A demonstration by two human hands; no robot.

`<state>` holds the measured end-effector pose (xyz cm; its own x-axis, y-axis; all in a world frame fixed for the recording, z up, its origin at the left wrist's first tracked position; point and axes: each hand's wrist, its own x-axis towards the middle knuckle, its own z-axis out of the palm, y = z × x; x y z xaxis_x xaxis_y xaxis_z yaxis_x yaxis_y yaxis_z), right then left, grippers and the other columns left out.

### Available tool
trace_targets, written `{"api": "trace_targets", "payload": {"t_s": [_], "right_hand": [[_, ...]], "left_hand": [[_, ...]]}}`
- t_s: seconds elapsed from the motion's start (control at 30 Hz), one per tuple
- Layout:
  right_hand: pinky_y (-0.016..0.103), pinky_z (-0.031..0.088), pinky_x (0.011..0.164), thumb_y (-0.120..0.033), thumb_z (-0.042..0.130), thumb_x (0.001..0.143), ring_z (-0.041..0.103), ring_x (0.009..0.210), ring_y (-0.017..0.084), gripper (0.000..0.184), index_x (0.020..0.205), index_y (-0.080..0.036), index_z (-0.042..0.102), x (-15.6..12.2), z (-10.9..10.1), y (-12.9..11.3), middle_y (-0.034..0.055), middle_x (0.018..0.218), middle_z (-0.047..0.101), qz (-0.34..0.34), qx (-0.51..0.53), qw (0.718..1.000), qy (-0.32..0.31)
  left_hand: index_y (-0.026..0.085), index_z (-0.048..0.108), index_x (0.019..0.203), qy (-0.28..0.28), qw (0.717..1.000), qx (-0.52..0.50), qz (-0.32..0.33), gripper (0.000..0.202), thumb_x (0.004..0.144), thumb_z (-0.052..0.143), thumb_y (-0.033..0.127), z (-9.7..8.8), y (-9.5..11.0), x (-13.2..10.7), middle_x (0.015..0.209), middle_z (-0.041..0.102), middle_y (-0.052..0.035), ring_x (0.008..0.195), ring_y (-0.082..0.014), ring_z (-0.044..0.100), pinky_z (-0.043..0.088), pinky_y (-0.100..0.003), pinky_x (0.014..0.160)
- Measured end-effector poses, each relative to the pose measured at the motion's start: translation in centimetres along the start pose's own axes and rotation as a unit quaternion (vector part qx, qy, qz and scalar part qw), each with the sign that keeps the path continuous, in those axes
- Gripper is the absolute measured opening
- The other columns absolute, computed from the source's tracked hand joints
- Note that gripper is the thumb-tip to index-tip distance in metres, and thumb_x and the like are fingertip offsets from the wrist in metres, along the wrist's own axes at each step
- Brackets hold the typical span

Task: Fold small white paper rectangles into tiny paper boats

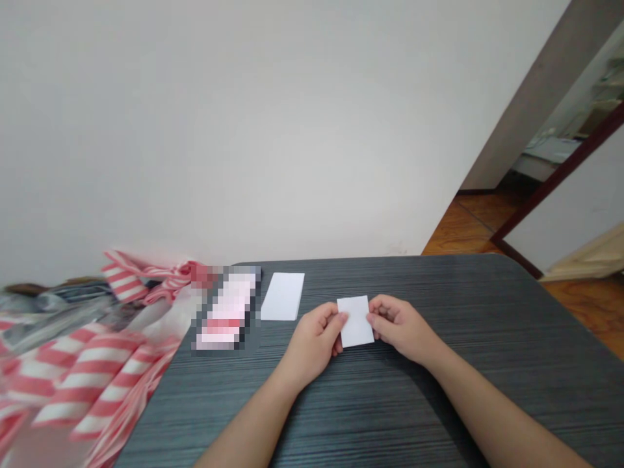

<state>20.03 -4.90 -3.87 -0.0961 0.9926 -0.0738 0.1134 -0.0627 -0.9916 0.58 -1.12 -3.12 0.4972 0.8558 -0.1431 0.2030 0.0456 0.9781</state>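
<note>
Looking down through the head cam, spotted a small white paper card [355, 322] pinched between both hands, its long axis running away from the body and tipped slightly off straight. Found the left hand [314, 341] on the card's left edge, thumb lying across the face, and the right hand [400, 328] on the opposite edge, fingers curled in: two narrow pinches, nothing wide open. Judged neither hand nearer, with the card sitting about midway between them. Couldn't tell whether it touched the dark grey wood-grain table [390, 416] below. Saw a second white card [283, 296] lying flat further left, just beside a pixelated pink-and-white packet [229, 312], too blurred to identify. Noticed a red-and-white striped plastic bag [82, 377] bunched past the table's left edge, plus a doorway [536, 149] at far right opening onto an orange wood floor [468, 227].
</note>
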Motion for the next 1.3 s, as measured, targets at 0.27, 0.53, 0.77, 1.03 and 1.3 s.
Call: {"api": "trace_targets", "payload": {"t_s": [0.27, 0.53, 0.77, 1.03, 1.3], "right_hand": [[0.025, 0.043, 0.058, -0.029, 0.060, 0.087, 0.055, 0.057, 0.012, 0.014, 0.096, -0.018, 0.059, 0.1, -0.1, 0.3, -0.0044, 0.064, 0.056, -0.028, 0.010, 0.999, -0.010], [0.023, 0.037, 0.050, -0.033, 0.063, 0.085, 0.051, 0.052, 0.010, 0.020, 0.098, -0.018, 0.065, 0.1, 0.0, 0.8, -0.0034, 0.063, 0.058, -0.003, 0.077, 0.997, -0.004], [0.023, 0.029, 0.046, -0.026, 0.059, 0.083, 0.040, 0.046, 0.008, 0.016, 0.088, -0.016, 0.072, -0.1, 0.0, -0.3, -0.0041, 0.055, 0.053, 0.003, 0.043, 0.999, 0.003], [0.023, 0.030, 0.047, -0.031, 0.059, 0.086, 0.042, 0.049, 0.009, 0.019, 0.093, -0.016, 0.069, -0.1, 0.0, -0.3, -0.0023, 0.062, 0.055, -0.005, 0.028, 1.000, -0.002], [0.021, 0.029, 0.042, -0.031, 0.060, 0.087, 0.041, 0.043, 0.007, 0.019, 0.099, -0.017, 0.059, 0.1, 0.2, 0.1, -0.0041, 0.060, 0.058, 0.016, 0.005, 1.000, -0.001]], "left_hand": [[0.017, 0.061, 0.091, -0.013, 1.000, -0.027, 0.003, 0.027, 0.089, 0.055, 0.043, 0.0, -0.1, 0.0, 0.054, 0.054, 0.0046, 0.047, -0.0112, 0.051, 0.040, -0.020, 0.047], [0.017, 0.057, 0.108, -0.004, 0.996, -0.086, 0.008, 0.029, 0.088, 0.057, 0.038, 0.1, -0.7, 0.0, 0.056, 0.055, 0.0052, 0.047, -0.0110, 0.052, 0.042, -0.020, 0.046], [0.014, 0.062, 0.098, -0.015, 0.987, -0.160, -0.004, 0.029, 0.091, 0.047, 0.039, -0.4, -0.6, -0.2, 0.057, 0.059, -0.0001, 0.051, -0.0137, 0.057, 0.044, -0.023, 0.049], [0.016, 0.059, 0.097, 0.005, 0.997, -0.074, 0.017, 0.018, 0.085, 0.058, 0.030, 0.0, -0.3, -0.1, 0.057, 0.056, 0.0045, 0.048, -0.0101, 0.053, 0.042, -0.020, 0.047], [0.018, 0.054, 0.106, 0.015, 0.996, -0.086, 0.026, 0.022, 0.086, 0.057, 0.027, 0.3, -0.1, 0.0, 0.061, 0.053, 0.0068, 0.046, -0.0094, 0.053, 0.042, -0.020, 0.046]]}}
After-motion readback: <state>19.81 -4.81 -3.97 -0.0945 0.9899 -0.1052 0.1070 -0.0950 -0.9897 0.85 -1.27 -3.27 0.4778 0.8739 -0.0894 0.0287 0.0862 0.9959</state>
